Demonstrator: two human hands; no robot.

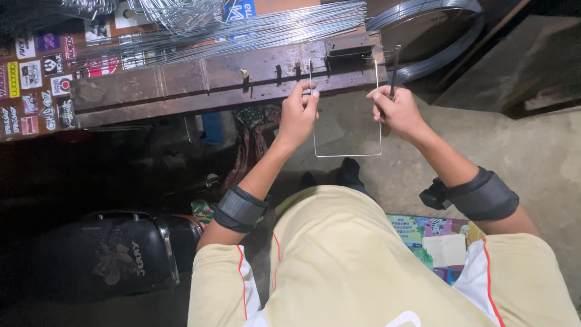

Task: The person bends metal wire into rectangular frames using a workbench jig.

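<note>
I see both hands up at the near edge of the metal jig bench [181,85], working one bent wire frame [347,155]. The frame is a U shape: two uprights and a bottom bar hanging below the bench edge, over the concrete floor [532,157].

Left hand [298,115]: fingers closed around the frame's left upright, just below the bench edge. Thumb and forefinger pinch the wire near the top.

Right hand [396,110]: fingers curled closed on the right upright, and they also grip a dark rod-like handle [395,69] that stands up at the bench's right end. I can't tell whether the rod is fixed to the bench.

The upright tips sit against a row of small pegs [278,74] along the bench's front face.

A bundle of straight wires [242,33] lies along the bench's far edge; a wire coil [436,30] sits past its right end. Black bands on both forearms. Dark stool [115,254] at lower left, beside my left knee.
</note>
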